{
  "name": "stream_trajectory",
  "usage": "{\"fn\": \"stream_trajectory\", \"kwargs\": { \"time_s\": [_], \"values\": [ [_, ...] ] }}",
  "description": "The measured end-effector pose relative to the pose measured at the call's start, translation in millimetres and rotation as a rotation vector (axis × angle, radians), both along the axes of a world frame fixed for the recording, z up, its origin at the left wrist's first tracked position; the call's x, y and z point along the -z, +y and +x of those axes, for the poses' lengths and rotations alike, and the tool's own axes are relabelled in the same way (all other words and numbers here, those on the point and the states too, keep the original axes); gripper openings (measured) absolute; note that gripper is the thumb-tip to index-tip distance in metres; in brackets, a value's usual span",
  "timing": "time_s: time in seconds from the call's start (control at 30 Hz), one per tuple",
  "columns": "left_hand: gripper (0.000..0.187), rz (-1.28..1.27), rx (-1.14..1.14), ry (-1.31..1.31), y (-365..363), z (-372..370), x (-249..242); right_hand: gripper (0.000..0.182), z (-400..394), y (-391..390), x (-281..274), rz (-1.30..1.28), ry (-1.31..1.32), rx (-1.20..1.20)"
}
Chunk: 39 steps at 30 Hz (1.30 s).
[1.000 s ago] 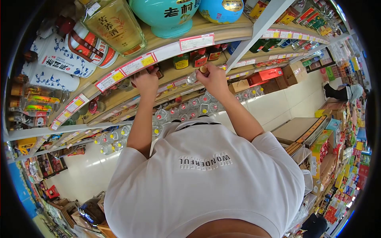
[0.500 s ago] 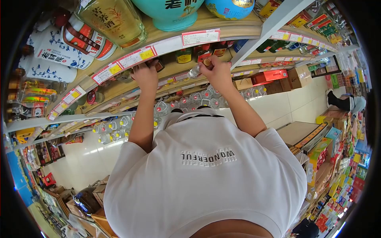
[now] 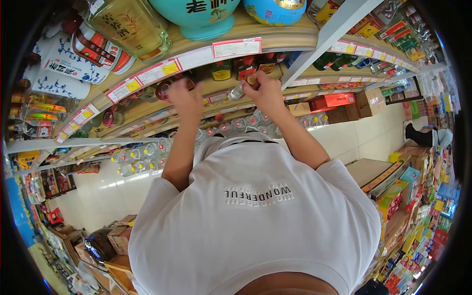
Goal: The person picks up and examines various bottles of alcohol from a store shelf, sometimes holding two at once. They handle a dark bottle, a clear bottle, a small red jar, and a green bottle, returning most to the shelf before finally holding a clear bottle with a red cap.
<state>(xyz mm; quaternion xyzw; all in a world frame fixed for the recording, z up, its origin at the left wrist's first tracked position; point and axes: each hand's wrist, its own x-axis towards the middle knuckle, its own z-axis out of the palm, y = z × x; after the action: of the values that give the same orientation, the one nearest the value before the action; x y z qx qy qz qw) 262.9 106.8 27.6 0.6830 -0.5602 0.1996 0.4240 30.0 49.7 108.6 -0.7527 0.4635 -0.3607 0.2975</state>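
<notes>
My right hand [image 3: 268, 92] is closed around a small clear glass bottle [image 3: 236, 92] with a brownish cap, held tilted in front of the lower shelf. My left hand [image 3: 187, 101] is raised at the same shelf's edge, beside a bottle with a round reddish-brown top [image 3: 163, 90]. Motion smears its fingers, so I cannot make out whether they grip anything. Between and behind the hands, a bottle with a yellow label [image 3: 221, 71] and a few dark red-labelled bottles [image 3: 245, 69] stand under the upper shelf.
On the upper shelf [image 3: 196, 55] stand a large turquoise jar [image 3: 206, 22], a blue jar [image 3: 275, 12] and a golden liquor bottle [image 3: 130, 27]. A grey upright post [image 3: 314, 51] is right of my right hand. Several clear jugs [image 3: 135, 158] are low down near the floor.
My left hand has drawn back a little from under the upper shelf's edge, and the round-topped bottle beside it now shows. My right hand still holds the small bottle, nearly unmoved.
</notes>
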Motion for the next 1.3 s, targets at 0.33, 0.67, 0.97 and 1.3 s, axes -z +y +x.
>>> {"fn": "stream_trajectory", "kwargs": {
  "time_s": [0.33, 0.67, 0.97, 1.3],
  "values": [
    [0.071, 0.202, 0.241, 0.556, -72, -37, 37, 0.028, -6, 3, -3, 0.002, 0.005, -0.055],
    [0.046, 0.253, 0.293, 0.563, -43, -35, 39, 0.029, -4, 10, 4, 0.025, 0.053, -0.038],
    [0.042, 0.143, 0.284, 0.858, 49, -21, -12, 0.027, 27, -2, 8, -0.067, 0.049, -0.041],
    [0.043, 0.0, 0.234, 1.184, 148, 34, 1, 0.035, 89, -58, 48, -0.44, 0.258, -0.054]
  ]
}}
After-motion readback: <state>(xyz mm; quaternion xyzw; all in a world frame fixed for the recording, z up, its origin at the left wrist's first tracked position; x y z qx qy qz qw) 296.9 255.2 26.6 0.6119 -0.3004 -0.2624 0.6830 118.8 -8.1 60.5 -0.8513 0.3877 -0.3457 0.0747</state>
